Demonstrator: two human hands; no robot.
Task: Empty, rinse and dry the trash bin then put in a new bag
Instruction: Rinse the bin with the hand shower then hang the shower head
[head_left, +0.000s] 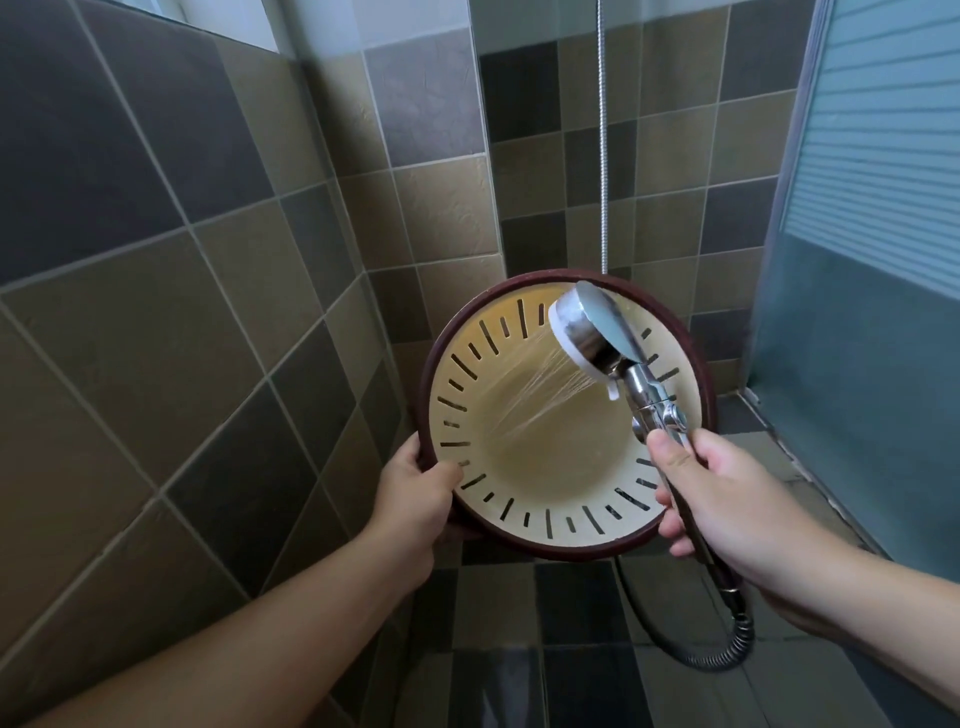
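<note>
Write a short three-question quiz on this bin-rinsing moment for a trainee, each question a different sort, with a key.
1. True or false: water is spraying from the shower head into the trash bin.
2. Which of the hands grips the bin's dark rim?
   A. left hand
   B. right hand
   C. neither
3. Fill in: the bin's wall has rows of ____ openings around it.

Key:
1. True; the spray lands on the inner wall.
2. A; the left hand holds the rim, the right hand holds the shower handle.
3. Slot-shaped.
</note>
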